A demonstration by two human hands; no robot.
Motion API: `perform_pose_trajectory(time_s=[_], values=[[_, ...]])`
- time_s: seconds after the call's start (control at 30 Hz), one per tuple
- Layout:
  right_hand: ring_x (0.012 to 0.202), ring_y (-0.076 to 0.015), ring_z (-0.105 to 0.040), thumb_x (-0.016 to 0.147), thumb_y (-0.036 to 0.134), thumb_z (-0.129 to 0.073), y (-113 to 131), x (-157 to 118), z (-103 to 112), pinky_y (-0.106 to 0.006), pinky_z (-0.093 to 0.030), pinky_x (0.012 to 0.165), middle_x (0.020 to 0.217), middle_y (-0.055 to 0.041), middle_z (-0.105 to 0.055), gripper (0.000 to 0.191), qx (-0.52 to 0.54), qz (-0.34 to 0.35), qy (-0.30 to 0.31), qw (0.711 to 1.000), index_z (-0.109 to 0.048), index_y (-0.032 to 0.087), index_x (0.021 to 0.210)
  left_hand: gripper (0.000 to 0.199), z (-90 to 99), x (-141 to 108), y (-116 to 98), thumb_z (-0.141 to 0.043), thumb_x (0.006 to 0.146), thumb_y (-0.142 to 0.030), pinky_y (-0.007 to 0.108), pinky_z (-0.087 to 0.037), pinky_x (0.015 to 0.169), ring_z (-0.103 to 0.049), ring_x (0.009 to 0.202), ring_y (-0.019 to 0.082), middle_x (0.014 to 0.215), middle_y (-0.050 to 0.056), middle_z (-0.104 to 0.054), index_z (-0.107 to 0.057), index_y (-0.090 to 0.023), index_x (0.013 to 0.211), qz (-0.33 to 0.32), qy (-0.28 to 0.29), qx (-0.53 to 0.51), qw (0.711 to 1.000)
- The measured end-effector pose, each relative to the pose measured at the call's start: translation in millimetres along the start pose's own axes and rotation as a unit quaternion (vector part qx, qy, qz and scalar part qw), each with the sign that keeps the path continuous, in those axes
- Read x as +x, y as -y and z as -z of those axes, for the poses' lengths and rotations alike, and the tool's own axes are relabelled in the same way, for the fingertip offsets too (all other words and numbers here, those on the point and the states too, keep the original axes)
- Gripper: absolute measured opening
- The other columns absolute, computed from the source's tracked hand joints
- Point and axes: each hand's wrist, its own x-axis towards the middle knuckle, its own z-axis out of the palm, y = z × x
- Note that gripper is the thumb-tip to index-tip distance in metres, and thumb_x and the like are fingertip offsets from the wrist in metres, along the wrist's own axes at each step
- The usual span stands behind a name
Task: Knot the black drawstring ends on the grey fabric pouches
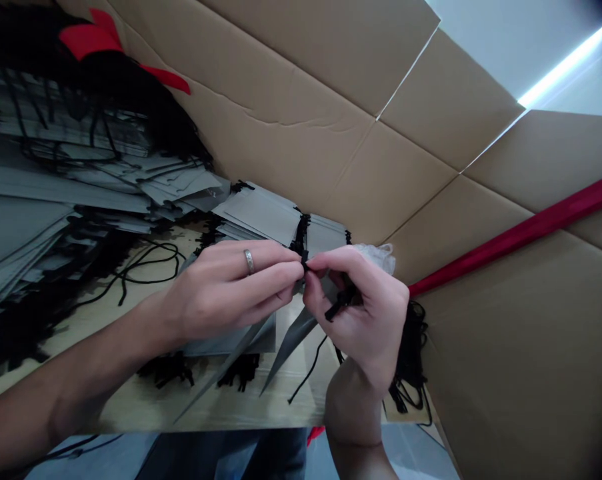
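In the middle of the view my left hand (241, 283), with a ring on one finger, pinches a short piece of black cord (305, 262). Thumb and forefinger of my right hand (368, 307) close on the same cord from the other side. More black cord (338, 307) shows against the right palm. Two thin grey sheets (293, 340) hang at a tilt below the hands, and the fingers hide how they join the cord. Under the wrists, further grey sheets with black cord ends (243, 370) lie on the wooden table (221, 413).
Stacks of corded grey sheets (263, 213) stand behind the hands, with larger piles (25, 227) at left. Black cords with a red band (93, 41) lie on top. Cardboard walls (291, 100) enclose the table; a red strip (521, 233) crosses the right one. A black cord bundle (415, 353) lies right.
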Motion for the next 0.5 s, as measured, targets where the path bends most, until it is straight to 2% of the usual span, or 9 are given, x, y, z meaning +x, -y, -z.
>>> perform_pose_trajectory(time_s=[0.13, 0.2, 0.27, 0.33, 0.4, 0.5], values=[[0.082, -0.0120, -0.076, 0.101, 0.005, -0.075, 1, -1, 0, -0.026, -0.065, 0.077, 0.094, 0.0019, -0.081, 0.020, -0.001, -0.002, 0.002, 1.000, -0.075, 0.024, 0.108, 0.011, 0.7, -1, 0, -0.081, 0.104, -0.006, 0.025, -0.070, 0.085, -0.084, 0.088, 0.017, 0.102, 0.007, -0.086, -0.075, -0.013, 0.110, -0.010, -0.011, -0.025, 1.000], [0.077, -0.0106, -0.073, 0.099, 0.005, -0.075, 2, -1, -1, -0.025, -0.062, 0.071, 0.093, 0.0030, -0.080, 0.020, 0.008, -0.012, -0.005, 1.000, -0.076, 0.024, 0.106, 0.013, 1.3, 0, -1, -0.081, 0.103, -0.005, 0.025, -0.070, 0.085, -0.084, 0.087, 0.016, 0.102, 0.006, -0.086, -0.076, -0.015, 0.109, -0.005, -0.014, -0.029, 0.999], [0.071, -0.0093, -0.067, 0.096, 0.005, -0.075, 2, -1, -2, -0.024, -0.058, 0.064, 0.091, 0.0043, -0.079, 0.021, 0.020, -0.030, -0.018, 0.999, -0.076, 0.024, 0.104, 0.017, 1.1, 1, -4, -0.083, 0.102, -0.006, 0.024, -0.071, 0.088, -0.085, 0.089, 0.015, 0.105, 0.005, -0.088, -0.077, -0.019, 0.110, 0.024, -0.009, -0.032, 0.999], [0.067, -0.0086, -0.062, 0.094, 0.005, -0.076, 1, -2, -4, -0.025, -0.054, 0.061, 0.089, 0.0055, -0.077, 0.022, 0.035, -0.046, -0.036, 0.998, -0.076, 0.025, 0.104, 0.020, -0.3, 4, -6, -0.082, 0.101, -0.007, 0.022, -0.071, 0.088, -0.086, 0.091, 0.014, 0.107, 0.001, -0.089, -0.077, -0.023, 0.112, 0.093, -0.012, -0.075, 0.993], [0.067, -0.0083, -0.060, 0.093, 0.005, -0.077, 0, -2, -6, -0.025, -0.052, 0.060, 0.089, 0.0061, -0.077, 0.024, 0.053, -0.049, -0.057, 0.996, -0.076, 0.025, 0.105, 0.018, -2.1, 8, -7, -0.078, 0.103, -0.012, 0.023, -0.071, 0.092, -0.086, 0.098, 0.015, 0.110, 0.001, -0.088, -0.076, -0.023, 0.118, 0.200, 0.003, -0.182, 0.963], [0.069, -0.0091, -0.061, 0.093, 0.003, -0.078, -3, -1, -9, -0.026, -0.052, 0.061, 0.091, 0.0053, -0.077, 0.026, 0.061, -0.032, -0.076, 0.995, -0.078, 0.026, 0.106, 0.012, -3.2, 14, -3, -0.073, 0.109, -0.023, 0.024, -0.071, 0.092, -0.084, 0.103, 0.016, 0.114, 0.004, -0.084, -0.076, -0.020, 0.120, 0.312, 0.089, -0.367, 0.872]])
